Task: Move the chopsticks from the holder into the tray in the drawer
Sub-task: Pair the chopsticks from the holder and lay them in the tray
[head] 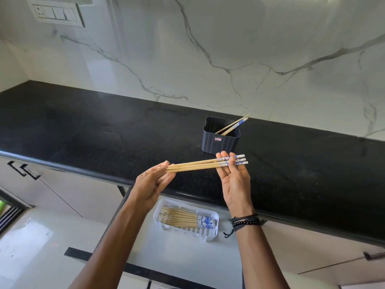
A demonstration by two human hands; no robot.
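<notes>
Three wooden chopsticks (200,164) with blue-patterned ends lie level between my hands, above the counter's front edge. My left hand (152,184) pinches their plain tips. My right hand (234,180) holds their patterned ends across its fingers. The dark ribbed holder (219,142) stands on the counter just behind, with two chopsticks (234,126) leaning in it toward the right. Below my hands, the white tray (211,235) sits in the open drawer (179,259) and holds several chopsticks (183,220) lying side by side.
The black stone counter (104,130) runs along a white marble wall with a switch plate (56,13) at the upper left. Cabinet doors with black handles (25,170) are at the left; another handle (373,255) is at the right.
</notes>
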